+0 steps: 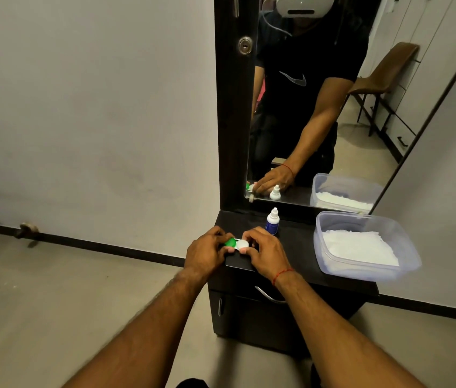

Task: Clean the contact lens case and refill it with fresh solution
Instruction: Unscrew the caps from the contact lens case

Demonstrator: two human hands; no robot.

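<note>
A contact lens case (pixel 237 243) with one green cap and one white cap lies on the left front of the dark dresser top (pixel 297 256). My left hand (pixel 207 252) grips its green end. My right hand (pixel 263 252) grips its white end, thumb under the cap. A small solution bottle (pixel 272 222) with a white cap and blue label stands upright just behind my right hand, untouched.
A clear plastic tub (pixel 406 247) holding white tissues sits on the right of the dresser top. A tall mirror (pixel 319 107) rises behind, reflecting the person and a brown chair. The dresser has a drawer handle (pixel 270 296) below. A grey wall and floor lie to the left.
</note>
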